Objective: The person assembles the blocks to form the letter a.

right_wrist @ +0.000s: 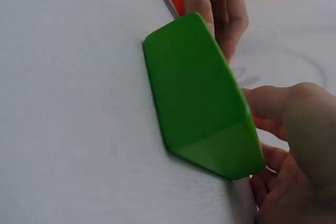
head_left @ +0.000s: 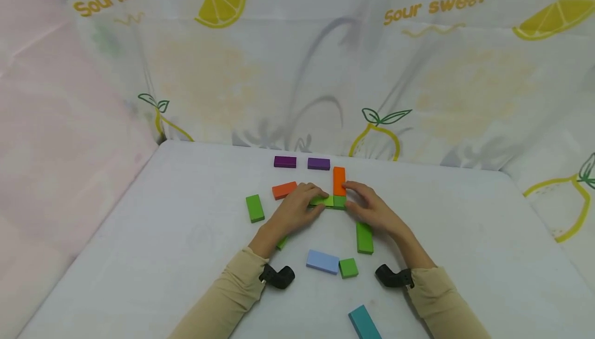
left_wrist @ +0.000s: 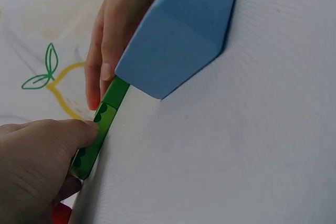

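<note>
My left hand pinches a light green block by its left part, and the thumb shows on its dark scalloped edge in the left wrist view. A small green block sits flush against that block's right end. Behind the small one, an orange block extends toward the back. My right hand rests beside these two with relaxed fingers, index fingertip at the orange block and thumb close to the small green block. A longer green block lies in front of the right hand.
A light blue block and a green cube lie nearer me, with a teal block at the front. A red-orange block and a green block lie left; two purple blocks stand at the back.
</note>
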Action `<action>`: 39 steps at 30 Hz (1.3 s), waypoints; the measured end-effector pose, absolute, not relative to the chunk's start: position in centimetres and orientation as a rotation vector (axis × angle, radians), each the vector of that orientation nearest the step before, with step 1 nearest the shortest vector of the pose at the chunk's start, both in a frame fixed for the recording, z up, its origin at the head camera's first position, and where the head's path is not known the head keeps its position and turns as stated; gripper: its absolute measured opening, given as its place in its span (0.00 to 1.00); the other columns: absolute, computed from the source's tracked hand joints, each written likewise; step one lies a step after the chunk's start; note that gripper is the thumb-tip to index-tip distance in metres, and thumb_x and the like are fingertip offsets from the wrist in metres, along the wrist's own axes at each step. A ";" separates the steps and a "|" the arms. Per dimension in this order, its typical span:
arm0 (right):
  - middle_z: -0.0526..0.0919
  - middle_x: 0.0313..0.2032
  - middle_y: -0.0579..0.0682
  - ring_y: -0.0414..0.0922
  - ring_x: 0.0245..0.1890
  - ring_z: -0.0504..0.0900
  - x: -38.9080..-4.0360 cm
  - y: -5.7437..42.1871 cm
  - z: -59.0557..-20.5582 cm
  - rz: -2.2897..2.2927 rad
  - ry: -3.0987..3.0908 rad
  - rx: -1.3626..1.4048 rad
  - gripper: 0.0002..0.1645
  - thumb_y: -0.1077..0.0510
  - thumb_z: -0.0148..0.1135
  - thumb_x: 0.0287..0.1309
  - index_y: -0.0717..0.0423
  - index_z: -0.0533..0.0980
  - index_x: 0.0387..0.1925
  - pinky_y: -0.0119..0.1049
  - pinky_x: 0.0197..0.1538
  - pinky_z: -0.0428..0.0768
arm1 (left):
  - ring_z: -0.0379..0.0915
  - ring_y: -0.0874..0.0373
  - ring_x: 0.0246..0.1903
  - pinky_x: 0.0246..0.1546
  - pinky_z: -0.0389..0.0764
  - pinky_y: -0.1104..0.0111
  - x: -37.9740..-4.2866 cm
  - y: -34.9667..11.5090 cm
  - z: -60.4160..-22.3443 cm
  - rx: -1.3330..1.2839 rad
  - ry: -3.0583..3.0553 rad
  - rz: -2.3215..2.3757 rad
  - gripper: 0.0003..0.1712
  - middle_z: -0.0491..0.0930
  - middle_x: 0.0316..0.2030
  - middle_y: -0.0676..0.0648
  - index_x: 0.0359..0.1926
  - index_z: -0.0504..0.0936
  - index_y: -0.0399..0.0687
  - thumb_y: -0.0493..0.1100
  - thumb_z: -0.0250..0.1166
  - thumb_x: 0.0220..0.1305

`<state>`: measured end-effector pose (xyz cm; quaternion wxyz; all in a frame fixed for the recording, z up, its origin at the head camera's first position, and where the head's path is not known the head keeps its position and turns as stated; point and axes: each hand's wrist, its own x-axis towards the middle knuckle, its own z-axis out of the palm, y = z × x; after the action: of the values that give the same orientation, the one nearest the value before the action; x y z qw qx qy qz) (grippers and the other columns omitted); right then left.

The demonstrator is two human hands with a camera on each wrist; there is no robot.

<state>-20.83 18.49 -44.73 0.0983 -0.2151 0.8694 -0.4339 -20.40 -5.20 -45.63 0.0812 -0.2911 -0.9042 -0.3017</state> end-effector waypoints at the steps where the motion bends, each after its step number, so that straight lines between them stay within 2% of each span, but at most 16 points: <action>1: 0.60 0.69 0.57 0.58 0.71 0.51 -20.8 18.4 -44.8 -1.283 2.579 -0.647 0.30 0.52 0.54 0.66 0.53 0.62 0.67 0.60 0.70 0.49 | 0.73 0.58 0.46 0.50 0.75 0.66 -20.4 -5.2 -45.6 -0.872 -2.704 -0.903 0.12 0.80 0.45 0.52 0.47 0.82 0.50 0.43 0.64 0.62; 16: 0.58 0.70 0.57 0.58 0.72 0.51 -20.7 18.3 -44.4 -1.250 2.604 -0.616 0.31 0.51 0.55 0.65 0.51 0.62 0.67 0.60 0.70 0.48 | 0.73 0.56 0.50 0.54 0.74 0.64 -20.4 -5.1 -45.4 -0.893 -2.719 -0.938 0.13 0.80 0.48 0.51 0.49 0.81 0.50 0.43 0.63 0.63; 39: 0.61 0.68 0.56 0.57 0.71 0.54 -20.9 18.5 -44.8 -1.265 2.609 -0.667 0.29 0.53 0.55 0.65 0.52 0.64 0.66 0.60 0.70 0.51 | 0.73 0.56 0.49 0.54 0.74 0.64 -20.6 -5.1 -45.6 -0.890 -2.722 -0.921 0.15 0.80 0.48 0.51 0.50 0.81 0.49 0.43 0.64 0.62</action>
<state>-20.90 18.52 -44.76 0.0834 -0.2235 0.8739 -0.4236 -20.56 -5.08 -45.56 0.0668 -0.2952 -0.9029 -0.3054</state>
